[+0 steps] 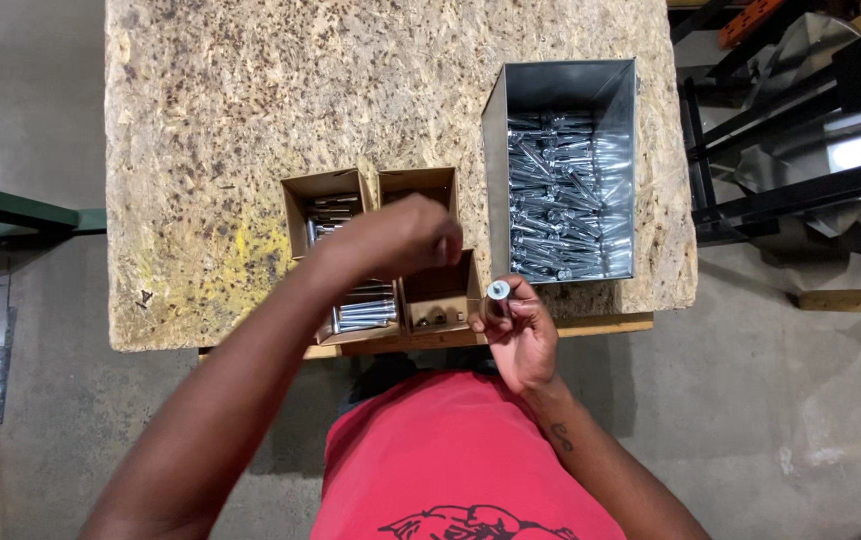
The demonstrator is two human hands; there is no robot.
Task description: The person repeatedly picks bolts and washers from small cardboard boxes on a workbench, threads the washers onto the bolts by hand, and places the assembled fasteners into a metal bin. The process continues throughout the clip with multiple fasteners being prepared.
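Chipboard table (231, 120): carries all the containers. Metal bin (563, 90): on the right side of the table, full of bolts. Two cardboard boxes (323, 190): side by side at the front edge. Left hand (401, 235): above the boxes, fingers curled, contents hidden. Right hand (519, 335): pinches one bolt (499, 291) upright, its head above the fingertips, just before the bin.

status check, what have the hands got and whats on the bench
Right hand has a grip on one bolt, head up. Left hand closed over the cardboard boxes, contents of its grip hidden. Metal bin of bolts alongside. Nothing in the way.
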